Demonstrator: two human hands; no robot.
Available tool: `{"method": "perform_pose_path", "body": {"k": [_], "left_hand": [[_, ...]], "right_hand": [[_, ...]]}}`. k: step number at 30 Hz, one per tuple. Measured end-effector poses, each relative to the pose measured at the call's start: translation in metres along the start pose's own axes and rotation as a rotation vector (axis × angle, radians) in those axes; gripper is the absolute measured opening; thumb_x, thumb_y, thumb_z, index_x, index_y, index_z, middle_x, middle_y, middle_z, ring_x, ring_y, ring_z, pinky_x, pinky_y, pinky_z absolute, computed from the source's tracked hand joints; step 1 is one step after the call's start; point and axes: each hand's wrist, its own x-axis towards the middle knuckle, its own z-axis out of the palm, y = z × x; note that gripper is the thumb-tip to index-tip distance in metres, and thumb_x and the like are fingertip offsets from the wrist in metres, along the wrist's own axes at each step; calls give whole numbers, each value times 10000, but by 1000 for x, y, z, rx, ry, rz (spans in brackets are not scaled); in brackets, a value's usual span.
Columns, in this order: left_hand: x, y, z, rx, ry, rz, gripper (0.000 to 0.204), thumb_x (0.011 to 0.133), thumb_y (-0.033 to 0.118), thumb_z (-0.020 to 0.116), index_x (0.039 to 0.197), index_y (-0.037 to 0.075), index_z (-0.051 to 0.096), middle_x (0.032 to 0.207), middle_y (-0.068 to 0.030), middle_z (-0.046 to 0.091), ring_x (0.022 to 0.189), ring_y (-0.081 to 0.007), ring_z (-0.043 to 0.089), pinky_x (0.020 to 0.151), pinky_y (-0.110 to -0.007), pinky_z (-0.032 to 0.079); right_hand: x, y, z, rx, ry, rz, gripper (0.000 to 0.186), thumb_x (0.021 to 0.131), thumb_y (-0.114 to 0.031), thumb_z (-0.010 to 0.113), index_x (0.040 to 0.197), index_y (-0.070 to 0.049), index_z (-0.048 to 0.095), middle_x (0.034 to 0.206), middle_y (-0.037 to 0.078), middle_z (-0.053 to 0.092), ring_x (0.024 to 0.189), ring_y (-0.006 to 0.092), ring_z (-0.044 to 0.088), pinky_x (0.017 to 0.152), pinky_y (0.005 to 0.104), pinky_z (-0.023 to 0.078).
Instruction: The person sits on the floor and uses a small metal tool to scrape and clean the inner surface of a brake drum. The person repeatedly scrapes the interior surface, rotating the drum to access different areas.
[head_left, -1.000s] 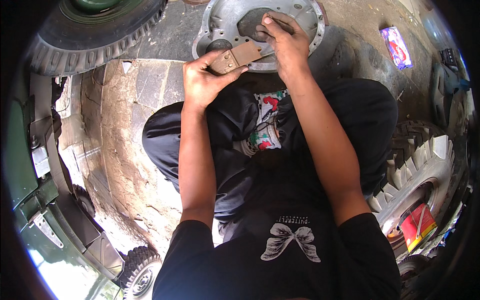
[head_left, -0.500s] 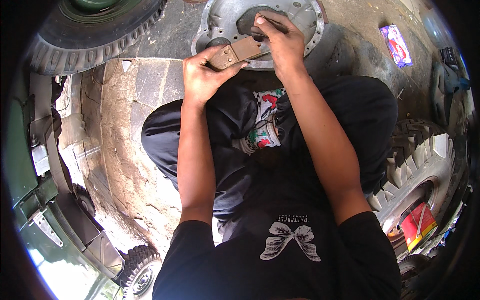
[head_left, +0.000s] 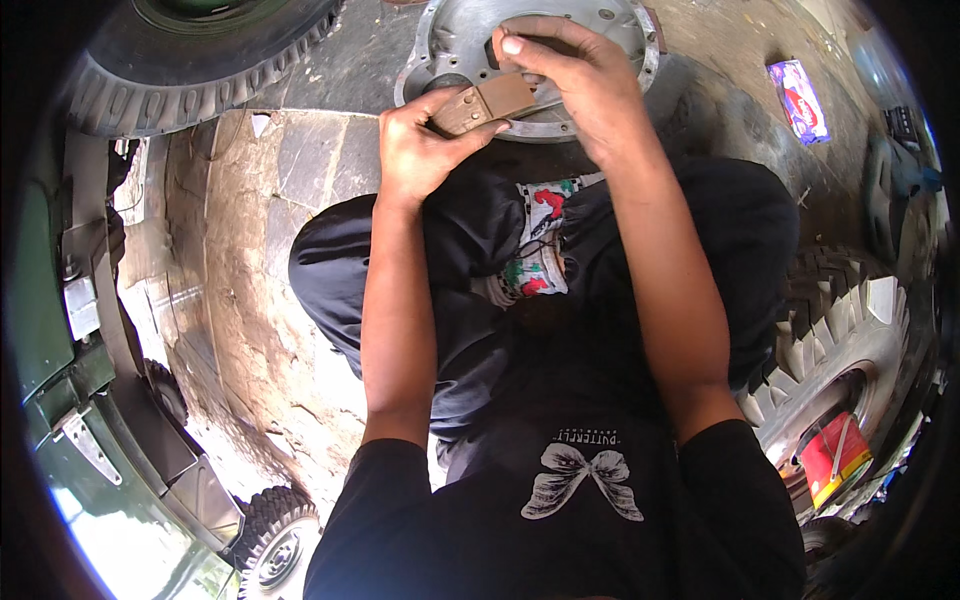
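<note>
Fingers (head_left: 455, 105) of the left hand (head_left: 420, 150) stay clamped on the pad (head_left: 487, 102); right hand (head_left: 580, 85) has closed over its far end.

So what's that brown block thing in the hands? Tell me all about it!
The brown block is a flat, oblong slab, tan with a darker worn patch, dull like pressed fibre. It lies tilted, its right end higher. The left hand grips its left end, the right hand covers its right, above a round grey metal plate.

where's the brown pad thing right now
In the head view the brown pad sits top centre, pinched between the left hand and right hand, just above the round metal plate on the stone floor.
</note>
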Motion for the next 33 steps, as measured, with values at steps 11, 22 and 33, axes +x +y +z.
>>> {"method": "perform_pose_path", "body": {"k": [11,22,33], "left_hand": [[7,6,4,20,15,6,481,695,249,993,1061,6,799,957,-127,817,866,-182,796,813,-336,627],[8,11,4,49,-6,26,410,720,168,974,1045,-8,797,902,-103,809,828,-124,759,779,-309,607],[9,16,10,104,44,16,398,732,200,936,1042,-7,795,898,-133,806,828,-146,774,776,-326,613]], "right_hand": [[-4,-7,-4,-576,-89,-69,198,886,-186,827,1039,-60,823,933,91,808,869,171,764,830,311,582],[-10,-5,1,-744,-94,-136,156,924,-124,801,1056,-40,803,962,70,812,882,135,759,819,298,591],[-26,-10,10,-931,48,-221,126,890,-116,816,1012,-86,820,937,98,811,875,229,794,782,330,596]]}}
